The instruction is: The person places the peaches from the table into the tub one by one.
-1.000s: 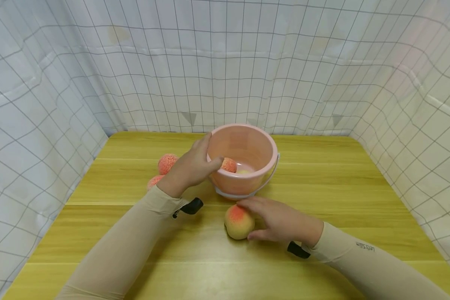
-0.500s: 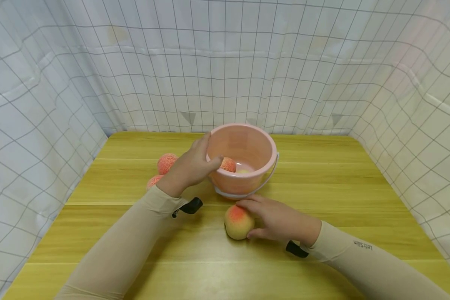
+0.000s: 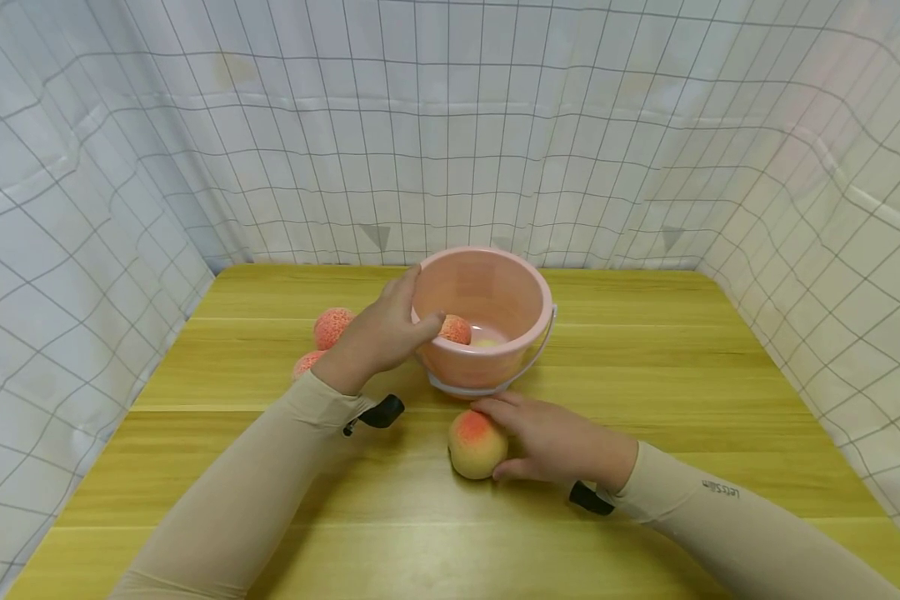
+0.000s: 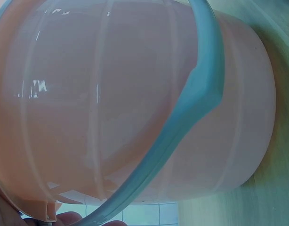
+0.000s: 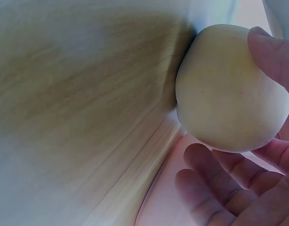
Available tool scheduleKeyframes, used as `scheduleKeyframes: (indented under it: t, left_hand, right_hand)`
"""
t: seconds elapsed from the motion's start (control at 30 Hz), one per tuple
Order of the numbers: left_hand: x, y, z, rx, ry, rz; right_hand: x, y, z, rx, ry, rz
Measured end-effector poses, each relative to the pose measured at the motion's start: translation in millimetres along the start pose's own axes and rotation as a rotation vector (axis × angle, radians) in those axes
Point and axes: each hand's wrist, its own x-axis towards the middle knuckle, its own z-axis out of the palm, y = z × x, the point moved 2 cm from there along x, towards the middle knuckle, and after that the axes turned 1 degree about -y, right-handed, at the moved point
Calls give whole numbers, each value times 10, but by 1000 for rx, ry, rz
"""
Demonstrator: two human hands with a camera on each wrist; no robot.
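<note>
A pink bucket [image 3: 480, 367] stands upright at the middle of the table. My left hand [image 3: 390, 327] grips its left rim, the thumb over the edge; in the left wrist view the bucket's side fills most of the picture, with its handle [image 4: 158, 155] hanging across. Inside lie a red-orange peach [image 3: 456, 330] and part of a pale yellow thing [image 3: 485, 342]. In front of the bucket, a yellow peach [image 3: 477, 450] with a red top rests on the table. My right hand [image 3: 555, 437] holds it from the right between thumb and fingers.
Two reddish peaches [image 3: 333, 327] lie left of the bucket, one partly behind my left wrist. The wooden table [image 3: 645, 358] is enclosed at the back and sides by white gridded curtains [image 3: 480, 150].
</note>
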Motion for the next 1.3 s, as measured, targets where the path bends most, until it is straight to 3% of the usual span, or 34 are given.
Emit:
scheduleKeyframes:
  t: [1.03,1.3]
  left_hand:
    - [6,-25,8,-13,-6,-17]
    - [0,-20,6,-12,-8,-15]
  right_hand:
    - [72,14,49,39,-43,55]
    - [87,9,55,46,-47,15]
